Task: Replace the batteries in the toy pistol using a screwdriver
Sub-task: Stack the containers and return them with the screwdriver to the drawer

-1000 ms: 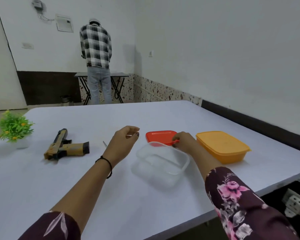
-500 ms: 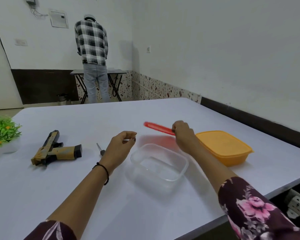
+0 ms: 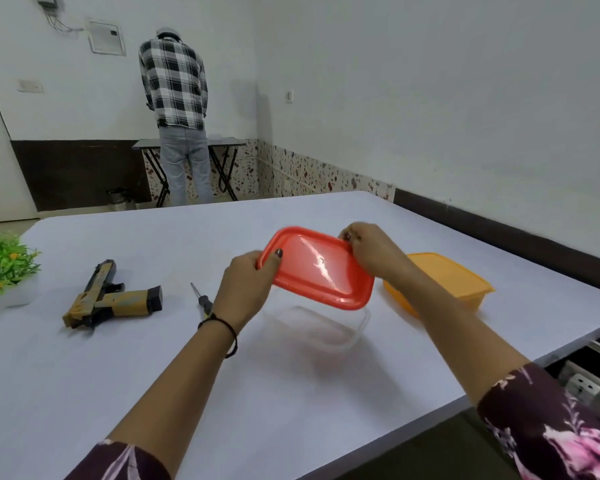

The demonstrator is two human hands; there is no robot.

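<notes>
The tan and black toy pistol (image 3: pixel 108 297) lies on the white table (image 3: pixel 118 375) at the left. A screwdriver (image 3: pixel 201 299) lies to its right, its handle partly hidden by my left wrist. Both hands hold a red lid (image 3: pixel 317 268) in the air above a clear plastic container (image 3: pixel 316 329). My left hand (image 3: pixel 248 289) grips the lid's left edge and my right hand (image 3: pixel 373 249) grips its far right corner. The lid is tilted towards me. No batteries are visible.
A shut orange container (image 3: pixel 444 280) stands to the right of the clear one. A small green potted plant (image 3: pixel 4 265) sits at the table's left edge. A person in a checked shirt (image 3: pixel 174 88) stands at a folding table far behind.
My right hand has lifted the red lid off the table and brought it over the clear container. My left hand has risen and taken hold of the lid's left edge.
</notes>
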